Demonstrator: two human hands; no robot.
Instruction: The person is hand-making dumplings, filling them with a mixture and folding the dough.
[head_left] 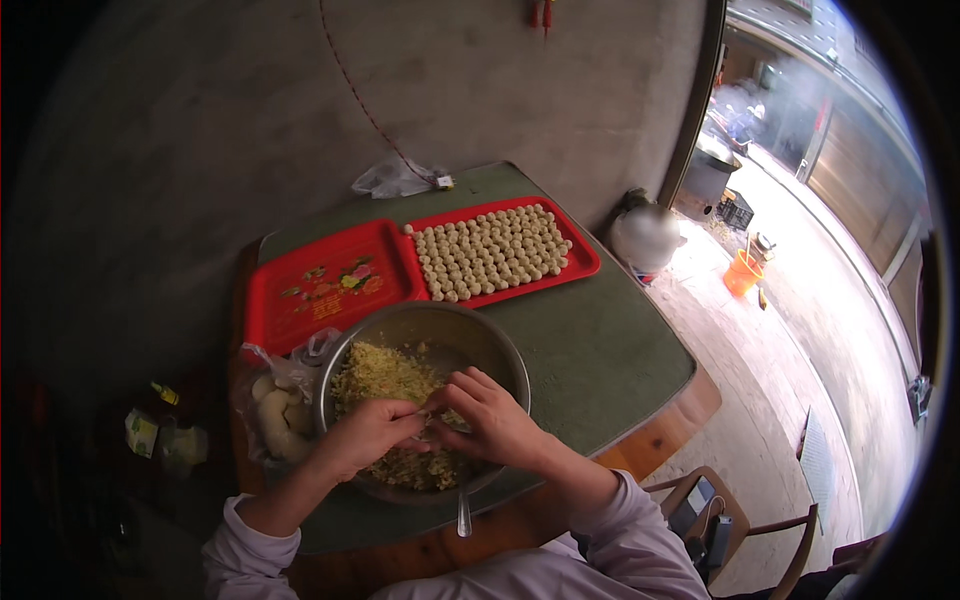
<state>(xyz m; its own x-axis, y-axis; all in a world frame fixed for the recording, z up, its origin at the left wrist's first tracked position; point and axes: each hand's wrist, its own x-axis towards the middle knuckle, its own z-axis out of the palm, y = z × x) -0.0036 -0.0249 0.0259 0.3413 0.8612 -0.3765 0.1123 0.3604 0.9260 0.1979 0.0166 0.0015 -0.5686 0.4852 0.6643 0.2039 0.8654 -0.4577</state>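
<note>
My left hand (370, 432) and my right hand (492, 415) meet over a steel bowl (505, 350), fingers closed together. Between the fingertips is a small pale piece of dough (427, 425), mostly hidden. Crumbly yellow chopped filling (385, 372) is heaped in the bowl, more of it on the left side. A spoon (464, 512) leans in the bowl, its handle sticking out over the near rim. Beyond the bowl, small round dumplings (490, 250) stand in close rows on a red tray (583, 258). A clear bag with pale dough lumps (278, 420) lies left of the bowl.
Another red tray (300, 290), printed with flowers, lies at the far left of the green-topped table (610, 350). A crumpled plastic bag (398, 180) sits by the wall. A chair (735, 520) with a phone on it stands at the right. An orange bucket (743, 273) is outside.
</note>
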